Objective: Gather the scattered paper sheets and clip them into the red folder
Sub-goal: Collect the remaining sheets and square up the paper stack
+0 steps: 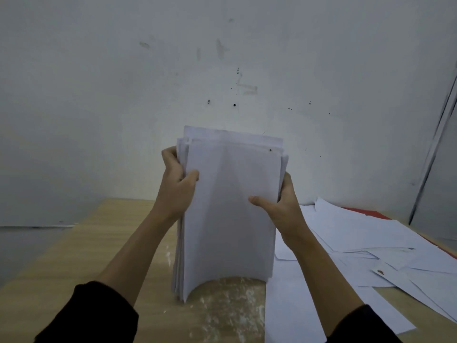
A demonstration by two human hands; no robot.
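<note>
Two arms are all my feed gives me of the person. To the left of the paper stack (230,206), the left sleeve (99,315) is plain black cloth, matte and soft-looking, and its cuff sits in a loose, rounded bunch. From that cuff the left forearm (138,246) runs bare to the left hand (176,184), also bare, which is beside the stack's left edge. To the right of the stack, the right sleeve (358,328) is the same black fabric, its cuff cutting straighter across the arm. The right forearm (319,266) and right hand (282,206) are bare too. The picture is too soft for me to see seams or stitching.
</note>
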